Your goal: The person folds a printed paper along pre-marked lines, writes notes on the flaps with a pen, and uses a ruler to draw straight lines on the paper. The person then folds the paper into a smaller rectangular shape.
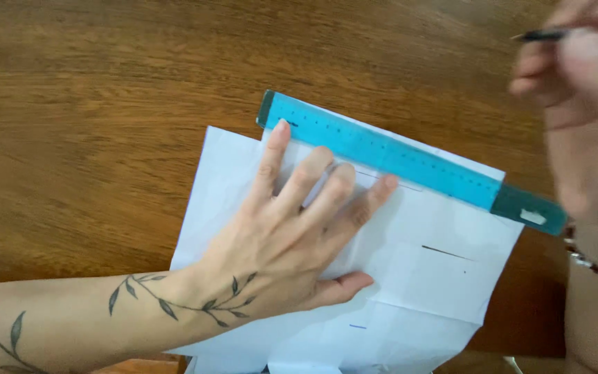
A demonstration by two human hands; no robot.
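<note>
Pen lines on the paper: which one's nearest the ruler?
The faint line just under the blue ruler, by the left hand fingertips. The darker line and the short blue mark sit lower on the paper.

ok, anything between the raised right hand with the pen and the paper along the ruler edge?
Nothing visible. The right hand holds the pen above the table, off the paper. The left hand pins the sheet, fingertips at the ruler.
</note>
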